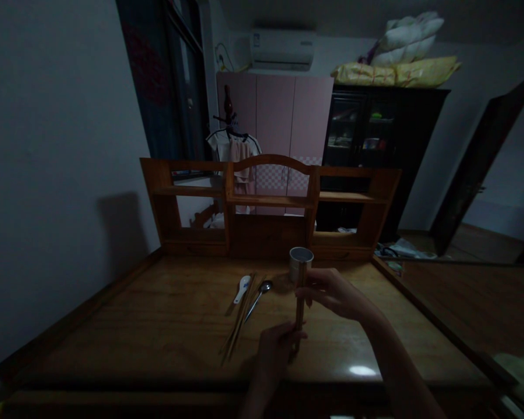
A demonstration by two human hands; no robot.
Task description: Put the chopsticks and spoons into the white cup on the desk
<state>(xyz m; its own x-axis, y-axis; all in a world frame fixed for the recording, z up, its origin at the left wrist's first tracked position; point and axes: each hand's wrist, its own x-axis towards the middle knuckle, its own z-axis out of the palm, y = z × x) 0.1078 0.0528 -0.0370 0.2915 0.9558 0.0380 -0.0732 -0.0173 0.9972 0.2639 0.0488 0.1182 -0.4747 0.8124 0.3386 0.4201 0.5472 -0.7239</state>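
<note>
Chopsticks (300, 311) are held upright in a narrow bundle just above the desk; I cannot tell how many there are. My left hand (277, 343) is closed round their lower part. Higher up, my right hand (332, 291) pinches the same bundle. A metal cup (294, 267) stands behind the bundle, partly covered by it and by the right fingers. To the left lie more chopsticks (238, 326), roughly side by side. A white soup spoon (243, 286) with a blue mark is at their left, and a metal spoon (258, 297) is at their right.
The wooden desk (170, 326) has a raised shelf unit (268, 201) along its back edge. A white wall (61, 192) rises at the left. Farther off are a pink wardrobe (275, 110), a dark cabinet (414, 134) and a coat stand with clothes (240, 148).
</note>
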